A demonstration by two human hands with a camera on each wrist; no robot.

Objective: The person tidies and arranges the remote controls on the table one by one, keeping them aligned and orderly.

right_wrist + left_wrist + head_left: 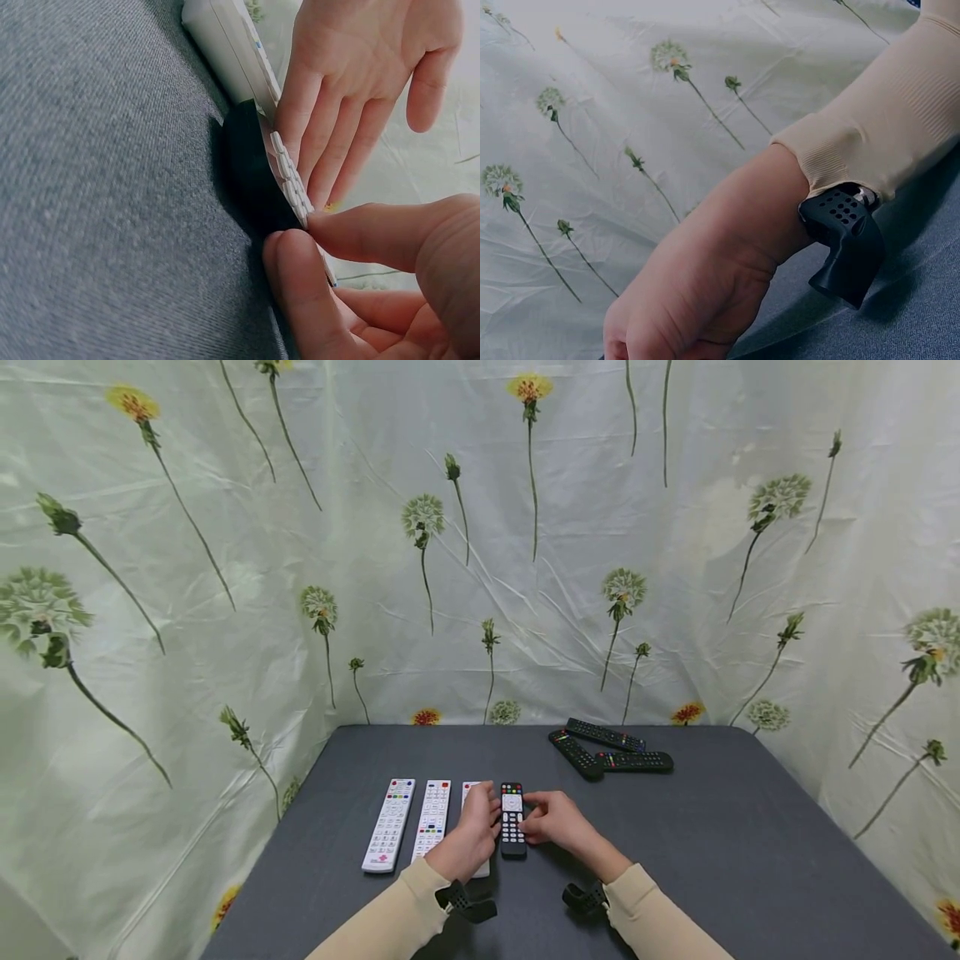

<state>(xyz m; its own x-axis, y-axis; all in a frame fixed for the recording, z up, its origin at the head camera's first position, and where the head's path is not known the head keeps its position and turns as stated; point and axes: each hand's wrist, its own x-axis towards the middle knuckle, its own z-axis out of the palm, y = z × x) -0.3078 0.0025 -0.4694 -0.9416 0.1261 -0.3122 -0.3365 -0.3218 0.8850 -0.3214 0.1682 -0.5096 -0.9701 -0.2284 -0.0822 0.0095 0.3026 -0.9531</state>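
Observation:
A slim black remote control point(513, 847) with white keys lies face up on the dark table, between the two hands. My right hand point(553, 818) pinches its right edge. In the right wrist view the thumb sits on the key side of this remote point(251, 169), and the fingertips are against its side. On the other side, my left hand point(472, 831) is held edge-down with fingers extended, right at the remote's left edge. It partly hides a white remote point(480, 870). The left wrist view shows the back of the left hand point(697, 262), its fingertips out of frame.
Two more white remotes, one nearer point(432, 814) and one at the far left point(389, 827), lie in a row to the left. Several black remotes, one point(576, 754) slanted, are bunched at the table's back edge. A flower-print curtain point(375, 568) hangs behind the table.

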